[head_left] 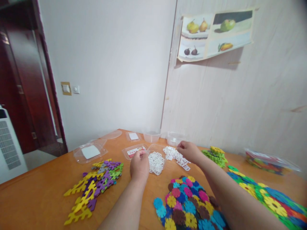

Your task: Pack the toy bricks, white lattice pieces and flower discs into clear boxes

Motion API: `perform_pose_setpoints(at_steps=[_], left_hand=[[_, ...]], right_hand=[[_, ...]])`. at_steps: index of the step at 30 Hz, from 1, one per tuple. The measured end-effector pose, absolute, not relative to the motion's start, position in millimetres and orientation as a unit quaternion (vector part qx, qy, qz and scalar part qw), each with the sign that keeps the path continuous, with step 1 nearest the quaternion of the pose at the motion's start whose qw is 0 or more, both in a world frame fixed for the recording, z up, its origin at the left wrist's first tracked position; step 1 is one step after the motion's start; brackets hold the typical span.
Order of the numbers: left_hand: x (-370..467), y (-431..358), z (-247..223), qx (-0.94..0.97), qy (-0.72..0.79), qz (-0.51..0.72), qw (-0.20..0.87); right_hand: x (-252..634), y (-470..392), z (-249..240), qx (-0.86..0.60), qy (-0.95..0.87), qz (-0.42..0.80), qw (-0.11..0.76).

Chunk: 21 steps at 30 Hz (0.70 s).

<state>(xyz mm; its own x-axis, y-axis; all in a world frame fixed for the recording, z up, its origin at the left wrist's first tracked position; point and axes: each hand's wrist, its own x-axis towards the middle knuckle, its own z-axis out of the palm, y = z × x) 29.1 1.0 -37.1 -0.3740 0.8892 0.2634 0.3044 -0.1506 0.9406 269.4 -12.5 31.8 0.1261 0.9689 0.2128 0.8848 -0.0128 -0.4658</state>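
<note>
White lattice pieces (156, 163) lie in a loose heap at the middle of the surface (43, 195), with a second scatter of the same white pieces (177, 157) just to its right. My left hand (139, 165) sits at the left side of the heap, fingers curled inward and pinching at one white piece at the heap's top edge; the exact grip is hidden by my knuckles. My right hand (189, 150) rests on the second scatter, fingers bent down and drawn together over the pieces; I cannot tell whether it actually holds one.

Near edge, between my forearms: a pile of round flower-shaped discs (187, 204) in pink, blue, yellow, brown. Left of my left arm: yellow, purple and green jagged connector pieces (96, 185), spread toward the near-left corner. Right of my right arm: a small green and yellow heap (216, 155), then a long band of blue, green and yellow discs (263, 195) running to the near-right corner. Far right edge: a clear bag of mixed coloured pieces (266, 161).

Far edge: clear lids and tubs, one lid (90, 151) with a white label, one tray (134, 150) with a red label, two small tubs (151, 137) by the wall.
</note>
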Motion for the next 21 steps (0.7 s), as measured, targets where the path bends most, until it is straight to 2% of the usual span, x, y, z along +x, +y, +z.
perform_pose_setpoints(at_steps=[3, 9, 18, 21], left_hand=[[29.4, 0.8, -36.6, 0.5, 0.596, 0.573, 0.257], [29.2, 1.9, -38.3, 0.5, 0.601, 0.569, 0.256], [30.4, -0.5, -36.8, 0.498, 0.599, 0.571, 0.259], [30.4, -1.1, -36.0, 0.495, 0.595, 0.575, 0.264]], right_hand=[[282.2, -7.2, 17.4, -0.734, -0.657, 0.042, 0.165], [289.3, -3.7, -0.1, -0.745, -0.656, 0.054, 0.108], [283.4, -1.6, 2.5, -0.734, -0.652, 0.059, 0.181], [273.9, -5.7, 13.3, -0.707, -0.647, 0.127, 0.254]])
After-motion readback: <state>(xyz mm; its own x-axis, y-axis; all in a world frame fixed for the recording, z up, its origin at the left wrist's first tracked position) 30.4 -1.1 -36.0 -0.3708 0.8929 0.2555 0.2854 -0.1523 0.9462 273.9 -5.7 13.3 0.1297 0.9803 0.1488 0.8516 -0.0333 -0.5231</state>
